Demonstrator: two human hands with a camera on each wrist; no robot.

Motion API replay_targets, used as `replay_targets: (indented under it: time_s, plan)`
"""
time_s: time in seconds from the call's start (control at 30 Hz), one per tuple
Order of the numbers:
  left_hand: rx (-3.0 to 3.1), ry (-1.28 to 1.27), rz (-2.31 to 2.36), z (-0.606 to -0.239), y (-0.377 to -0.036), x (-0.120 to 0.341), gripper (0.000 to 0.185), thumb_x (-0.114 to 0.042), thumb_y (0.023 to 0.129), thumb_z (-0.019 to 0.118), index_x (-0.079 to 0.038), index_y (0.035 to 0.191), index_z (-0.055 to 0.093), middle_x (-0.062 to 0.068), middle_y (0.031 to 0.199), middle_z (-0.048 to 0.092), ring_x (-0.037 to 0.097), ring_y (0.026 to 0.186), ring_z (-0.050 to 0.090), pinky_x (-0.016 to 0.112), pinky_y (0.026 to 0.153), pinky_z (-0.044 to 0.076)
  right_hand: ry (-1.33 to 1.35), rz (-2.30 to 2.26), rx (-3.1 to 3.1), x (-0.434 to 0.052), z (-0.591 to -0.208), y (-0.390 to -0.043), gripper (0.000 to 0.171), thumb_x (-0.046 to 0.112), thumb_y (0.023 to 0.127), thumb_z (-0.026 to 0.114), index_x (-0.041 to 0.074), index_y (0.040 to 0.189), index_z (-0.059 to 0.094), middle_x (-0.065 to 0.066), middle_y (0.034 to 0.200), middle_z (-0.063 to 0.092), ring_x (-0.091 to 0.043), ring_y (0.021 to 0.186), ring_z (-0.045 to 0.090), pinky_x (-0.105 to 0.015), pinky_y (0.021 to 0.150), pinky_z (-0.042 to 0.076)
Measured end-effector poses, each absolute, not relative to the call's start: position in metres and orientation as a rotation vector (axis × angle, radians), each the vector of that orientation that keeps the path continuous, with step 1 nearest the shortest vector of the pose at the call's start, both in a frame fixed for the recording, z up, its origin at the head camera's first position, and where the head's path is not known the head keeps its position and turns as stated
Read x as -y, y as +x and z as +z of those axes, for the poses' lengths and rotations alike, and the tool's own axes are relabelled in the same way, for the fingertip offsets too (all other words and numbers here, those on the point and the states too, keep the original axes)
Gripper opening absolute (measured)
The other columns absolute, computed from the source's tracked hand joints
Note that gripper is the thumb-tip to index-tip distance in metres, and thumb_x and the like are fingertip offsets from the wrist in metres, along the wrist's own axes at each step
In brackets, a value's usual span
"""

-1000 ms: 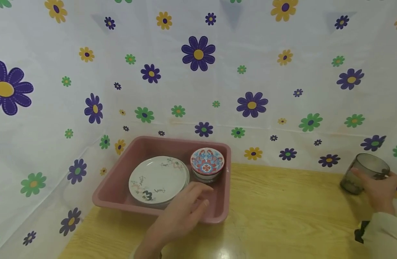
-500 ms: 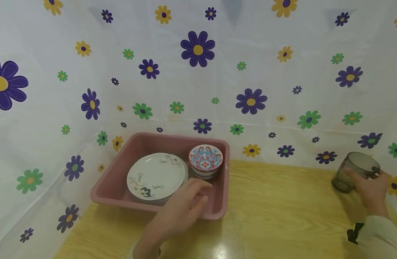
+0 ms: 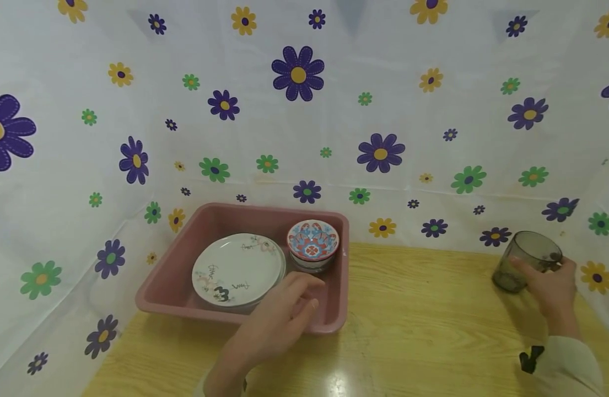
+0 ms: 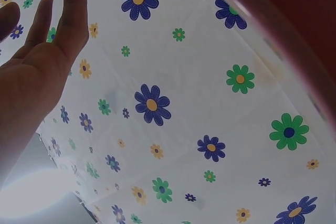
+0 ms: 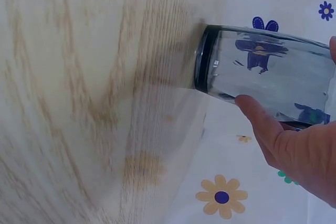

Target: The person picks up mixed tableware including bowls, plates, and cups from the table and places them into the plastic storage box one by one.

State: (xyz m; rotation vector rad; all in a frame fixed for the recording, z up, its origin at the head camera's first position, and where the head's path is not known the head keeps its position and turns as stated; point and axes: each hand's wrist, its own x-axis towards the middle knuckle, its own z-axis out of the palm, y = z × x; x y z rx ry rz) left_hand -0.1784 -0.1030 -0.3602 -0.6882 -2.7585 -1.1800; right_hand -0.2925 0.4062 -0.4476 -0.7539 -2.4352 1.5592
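At the far right of the table, my right hand (image 3: 552,286) grips a tinted clear drinking glass (image 3: 524,262), thumb on one side and fingers on the other. The right wrist view shows the glass (image 5: 262,77) with its base close to the wood surface. My left hand (image 3: 279,317) holds nothing; its loosely bent fingers lie over the front rim of a pink plastic basin (image 3: 170,286). In the left wrist view the left hand (image 4: 42,56) has its fingers apart. Inside the basin lie a stack of white floral plates (image 3: 237,270) and a patterned bowl (image 3: 312,241) on top of another dish.
The wooden table (image 3: 423,320) stretches between the basin and the glass. A white flower-print sheet (image 3: 264,127) hangs behind and down the left and right sides. A black item (image 3: 531,359) sits at the right sleeve.
My right hand has moved the glass left, away from the right side of the sheet. The left hand has stayed over the basin's front rim.
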Motion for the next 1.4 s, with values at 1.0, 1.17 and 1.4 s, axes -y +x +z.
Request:
replay_targets:
  time_s: [1.0, 1.17, 1.4]
  plan:
    - [2.692, -0.73, -1.154, -0.359, -0.174, 0.108, 0.026, -0.01, 0.098, 0.057, -0.01, 0.124, 0.06, 0.005, 0.119, 0.059, 0.018, 0.105, 0.059, 0.038, 0.091, 0.052, -0.537, 1.563, 2.497, -0.351, -0.443, -0.274, 0.104, 0.041, 0.091, 0.068, -0.005, 0.154, -0.001, -0.037, 0.155, 0.012, -0.05, 0.134, 0.028, -0.012, 0.058, 0.047]
    - [2.664, -0.761, -1.156, -0.36, -0.174, 0.109, 0.026, -0.009, 0.098, 0.057, -0.008, 0.123, 0.061, 0.005, 0.119, 0.059, 0.019, 0.104, 0.059, 0.037, 0.091, 0.052, -0.514, 1.576, 2.507, -0.345, -0.443, -0.269, 0.104, 0.04, 0.091, 0.069, -0.006, 0.153, 0.0, -0.038, 0.154, 0.012, -0.049, 0.131, 0.031, -0.015, 0.061, 0.052]
    - [2.648, -0.78, -1.177, -0.362, -0.174, 0.11, 0.026, -0.009, 0.098, 0.056, -0.009, 0.123, 0.06, 0.004, 0.12, 0.059, 0.019, 0.105, 0.06, 0.035, 0.092, 0.052, -0.531, 1.606, 2.503, -0.341, -0.444, -0.263, 0.105, 0.038, 0.091, 0.069, -0.005, 0.154, -0.002, -0.037, 0.156, 0.009, -0.049, 0.133, 0.03, -0.016, 0.064, 0.053]
